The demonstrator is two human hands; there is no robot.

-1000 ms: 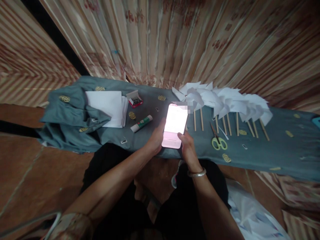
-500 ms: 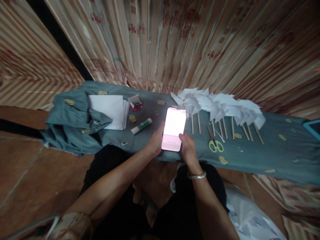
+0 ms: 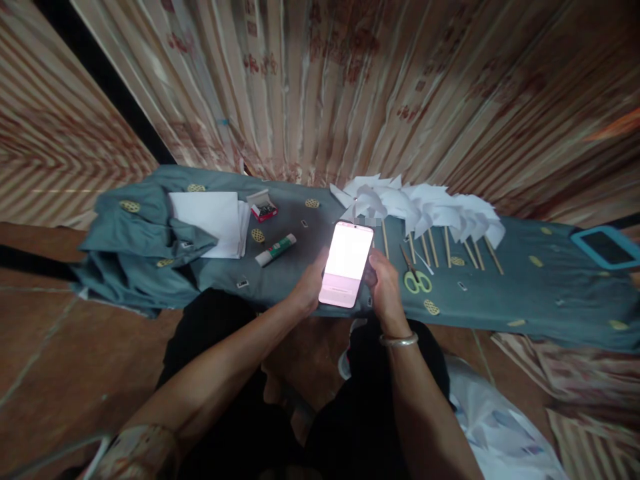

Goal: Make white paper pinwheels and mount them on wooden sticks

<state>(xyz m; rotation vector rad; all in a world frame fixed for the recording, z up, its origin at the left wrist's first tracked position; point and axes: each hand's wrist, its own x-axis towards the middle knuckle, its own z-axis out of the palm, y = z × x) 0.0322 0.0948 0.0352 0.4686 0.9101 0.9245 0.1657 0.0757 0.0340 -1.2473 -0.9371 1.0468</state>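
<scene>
A smartphone (image 3: 344, 263) with a glowing white and pink screen is held upright above the front edge of a cloth-covered table. My left hand (image 3: 313, 283) grips its left edge, the fingers hidden behind it. Against the phone's right edge rests my right hand (image 3: 386, 288), fingers curled and thumb alongside; a bangle circles that wrist. Just right of this hand lie scissors (image 3: 417, 281) with green handles. Behind the phone, several white paper pinwheels (image 3: 395, 200) on wooden sticks lie in an overlapping row.
On the left of the grey-green cloth (image 3: 280, 283) are a paper stack (image 3: 205, 220), a small open red box (image 3: 263, 207) and a glue stick (image 3: 276, 250). A blue-framed tablet (image 3: 607, 247) lies far right. Curtains (image 3: 300, 87) hang behind; a white plastic bag (image 3: 500, 420) sits below right.
My right thumb has moved off the phone's screen to its right edge. The view has shifted a little to the right, bringing more of the blue-framed tablet into sight.
</scene>
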